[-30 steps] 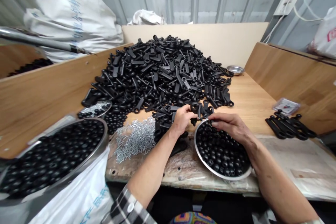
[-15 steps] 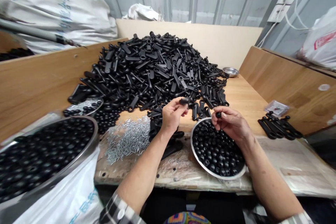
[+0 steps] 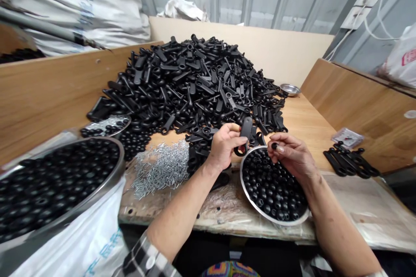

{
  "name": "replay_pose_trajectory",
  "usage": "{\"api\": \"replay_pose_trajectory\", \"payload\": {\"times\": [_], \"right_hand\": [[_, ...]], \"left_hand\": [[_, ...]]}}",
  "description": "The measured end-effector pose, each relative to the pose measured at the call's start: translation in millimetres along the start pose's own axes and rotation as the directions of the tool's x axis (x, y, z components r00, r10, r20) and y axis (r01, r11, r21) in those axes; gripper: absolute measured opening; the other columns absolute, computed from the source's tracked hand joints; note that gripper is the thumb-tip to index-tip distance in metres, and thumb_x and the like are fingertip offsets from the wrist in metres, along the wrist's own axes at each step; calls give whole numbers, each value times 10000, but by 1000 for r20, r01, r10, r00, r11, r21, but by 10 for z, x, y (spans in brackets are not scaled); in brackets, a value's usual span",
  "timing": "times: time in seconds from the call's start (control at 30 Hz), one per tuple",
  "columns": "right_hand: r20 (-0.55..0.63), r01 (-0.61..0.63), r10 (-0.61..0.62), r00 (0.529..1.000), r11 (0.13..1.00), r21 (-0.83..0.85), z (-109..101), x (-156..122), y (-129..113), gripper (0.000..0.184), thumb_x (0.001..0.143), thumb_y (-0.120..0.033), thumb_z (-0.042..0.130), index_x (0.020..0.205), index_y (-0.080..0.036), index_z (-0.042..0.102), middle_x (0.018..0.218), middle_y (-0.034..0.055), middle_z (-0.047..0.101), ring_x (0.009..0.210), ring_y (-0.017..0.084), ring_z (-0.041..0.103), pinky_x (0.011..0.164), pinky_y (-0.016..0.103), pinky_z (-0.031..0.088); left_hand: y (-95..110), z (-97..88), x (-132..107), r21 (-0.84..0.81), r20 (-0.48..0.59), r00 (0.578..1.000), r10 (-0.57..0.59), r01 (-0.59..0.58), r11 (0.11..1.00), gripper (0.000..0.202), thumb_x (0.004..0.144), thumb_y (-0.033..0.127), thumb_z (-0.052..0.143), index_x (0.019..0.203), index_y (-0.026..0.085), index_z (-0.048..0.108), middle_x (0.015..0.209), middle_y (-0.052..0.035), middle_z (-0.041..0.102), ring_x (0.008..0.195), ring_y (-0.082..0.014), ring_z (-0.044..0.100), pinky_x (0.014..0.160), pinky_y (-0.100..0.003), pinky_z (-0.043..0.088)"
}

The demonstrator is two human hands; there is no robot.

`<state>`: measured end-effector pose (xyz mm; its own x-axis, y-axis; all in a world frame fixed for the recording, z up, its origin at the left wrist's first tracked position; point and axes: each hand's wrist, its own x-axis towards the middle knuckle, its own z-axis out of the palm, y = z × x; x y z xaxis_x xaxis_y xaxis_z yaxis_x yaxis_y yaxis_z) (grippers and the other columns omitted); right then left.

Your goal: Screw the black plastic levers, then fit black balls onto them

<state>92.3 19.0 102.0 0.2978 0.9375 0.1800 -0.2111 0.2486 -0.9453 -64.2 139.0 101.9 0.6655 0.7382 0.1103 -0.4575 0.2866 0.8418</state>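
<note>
My left hand [image 3: 225,145] grips a black crank handle [image 3: 247,129], its flat arm pointing up and its ring end low by my fingers. Between the thumb and fingers of my right hand [image 3: 290,153] is a small black ball knob [image 3: 274,145]. Below that hand, a round metal bowl [image 3: 256,215] holds many more black ball knobs [image 3: 269,186]. The large heap of black crank handles [image 3: 195,82] rises behind both hands. Left of my left forearm lies a spread of small silver pins [image 3: 160,169].
A big metal basin [image 3: 121,156] of black knobs stands at the left, near a small dish [image 3: 125,126] with pins and knobs. Several handles with knobs [image 3: 351,162] lie at the right beside a clear plastic box [image 3: 347,137]. Wooden boards [image 3: 364,108] wall the table's sides.
My left hand has turned the crank handle so its flat arm now stands up, and has shifted right. My right hand still pinches the knob above the bowl. The camera view has shifted slightly.
</note>
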Motion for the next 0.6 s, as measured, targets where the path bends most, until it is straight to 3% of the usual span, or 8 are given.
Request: {"api": "replay_pose_trajectory", "payload": {"times": [0.1,0.23,0.43,0.6], "right_hand": [[-32,21,-22,999,999,-30,28,6,8,236,642,-210,764,864,-207,682,705,22,651,608,120,588,475,186,470],[-24,43,-44,999,997,-62,46,-1,29,185,634,-212,765,807,-206,700,688,18,655,584,113,580,485,196,465],[-88,79,-88,992,992,-97,116,-35,7,165,661,-244,745,819,-204,716,683,26,660,578,122,584,470,205,467],[-104,38,-44,994,998,-56,143,-51,-24,170,665,-274,741,819,-205,717,663,26,654,573,129,595,448,203,470]], "left_hand": [[-72,54,-48,20,101,989,-109,108,994,377,536,145,686,878,133,529,649,9,609,472,-101,531,424,-193,400],[-158,109,-103,42,185,964,-193,189,981,331,502,117,655,825,98,584,605,18,568,478,-80,498,470,-211,445],[-253,144,-133,61,228,940,-252,245,968,166,601,178,601,738,144,515,555,24,530,451,-121,517,408,-234,420],[-234,155,-131,150,187,958,-219,193,970,241,693,348,612,768,127,551,611,-10,560,431,-87,475,375,-191,297]]}}
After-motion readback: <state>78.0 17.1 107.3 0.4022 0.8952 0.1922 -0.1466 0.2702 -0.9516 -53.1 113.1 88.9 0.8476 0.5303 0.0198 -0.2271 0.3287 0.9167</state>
